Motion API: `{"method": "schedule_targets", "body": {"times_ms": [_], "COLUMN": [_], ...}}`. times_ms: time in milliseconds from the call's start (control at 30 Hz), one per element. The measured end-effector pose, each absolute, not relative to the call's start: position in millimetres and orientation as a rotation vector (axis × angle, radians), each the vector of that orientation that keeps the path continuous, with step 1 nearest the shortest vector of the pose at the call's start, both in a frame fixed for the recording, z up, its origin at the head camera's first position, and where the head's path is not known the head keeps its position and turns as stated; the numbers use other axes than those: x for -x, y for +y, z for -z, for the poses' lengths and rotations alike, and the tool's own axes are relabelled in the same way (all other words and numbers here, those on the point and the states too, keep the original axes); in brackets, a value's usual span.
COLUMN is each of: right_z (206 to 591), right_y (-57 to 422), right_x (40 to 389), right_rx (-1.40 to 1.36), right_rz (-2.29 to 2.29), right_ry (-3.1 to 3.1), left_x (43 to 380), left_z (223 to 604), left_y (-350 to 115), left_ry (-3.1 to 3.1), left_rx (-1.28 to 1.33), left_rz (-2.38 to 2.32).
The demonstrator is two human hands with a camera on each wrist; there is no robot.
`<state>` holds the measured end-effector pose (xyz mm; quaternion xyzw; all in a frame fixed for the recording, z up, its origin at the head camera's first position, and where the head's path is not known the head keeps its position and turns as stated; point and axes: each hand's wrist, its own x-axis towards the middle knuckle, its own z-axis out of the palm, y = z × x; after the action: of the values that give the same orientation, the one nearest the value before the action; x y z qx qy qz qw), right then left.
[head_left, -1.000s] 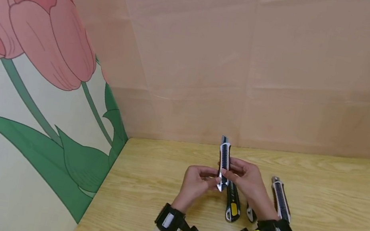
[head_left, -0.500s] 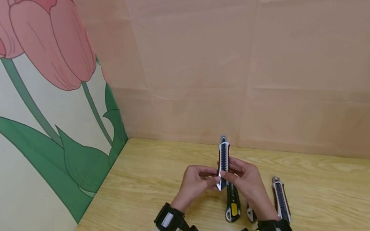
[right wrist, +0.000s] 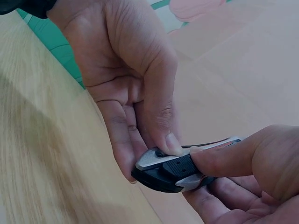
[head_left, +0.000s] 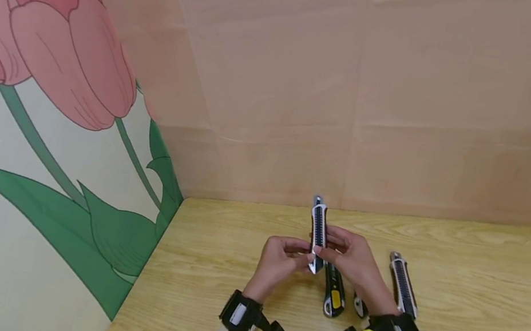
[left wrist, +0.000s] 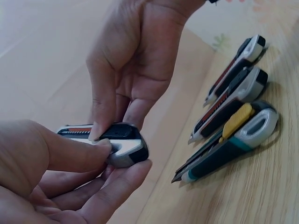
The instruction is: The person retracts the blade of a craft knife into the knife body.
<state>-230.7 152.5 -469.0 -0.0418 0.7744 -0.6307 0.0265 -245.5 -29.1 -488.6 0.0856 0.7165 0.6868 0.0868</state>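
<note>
Both hands hold a white-and-black utility knife (head_left: 319,226) up in front of me, its narrow front end pointing away. My left hand (head_left: 280,263) pinches the rear end between thumb and fingers. My right hand (head_left: 354,260) grips it from the other side, with the thumb (right wrist: 224,161) laid on the black slider (right wrist: 180,166) in the right wrist view. Seen from the left wrist, the left thumb (left wrist: 77,154) presses on the pale casing near the knife's dark end. The lower part of the casing is partly covered by fingers.
On the wooden table (head_left: 206,277) lies a dark utility knife with a yellow slider (head_left: 334,292), just below the hands. Right of it are another white-and-black utility knife (head_left: 403,285) and one mostly hidden by the right wrist (head_left: 360,306). A tulip-painted wall (head_left: 63,157) borders the left.
The front end of the held utility knife has tipped slightly left. Both hands keep their hold, and the knives on the table stay in place.
</note>
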Motion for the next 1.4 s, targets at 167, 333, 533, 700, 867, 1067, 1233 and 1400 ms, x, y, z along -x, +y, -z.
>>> {"method": "schedule_targets", "body": {"times_ms": [167,333,533,700,867,1067,1233,1400], "right_z": [474,477,480,483,483,480,480,476], "right_y": [150,147,147,158,178,198,205,206], "right_x": [234,239,243,243,249,253,250,249], "right_rx": [0.139,0.141,0.110,0.110,0.141,0.135,0.117,0.106], "right_rz": [1.896,1.843,1.803,1.832,1.988,2.058,2.041,2.042], "right_ry": [2.446,2.483,2.474,2.462,2.364,2.331,2.377,2.375], "left_x": [248,252,253,249,243,237,234,232], "left_z": [489,491,499,506,514,523,526,519], "left_y": [-33,-36,-41,-46,-52,-56,-59,-61], "left_ry": [2.126,2.119,2.126,2.126,2.085,2.112,2.097,2.118], "left_rx": [-0.307,-0.301,-0.268,-0.267,-0.211,-0.131,-0.105,-0.089], "left_rz": [-2.024,-1.989,-1.957,-1.935,-1.965,-1.884,-1.842,-1.792]}}
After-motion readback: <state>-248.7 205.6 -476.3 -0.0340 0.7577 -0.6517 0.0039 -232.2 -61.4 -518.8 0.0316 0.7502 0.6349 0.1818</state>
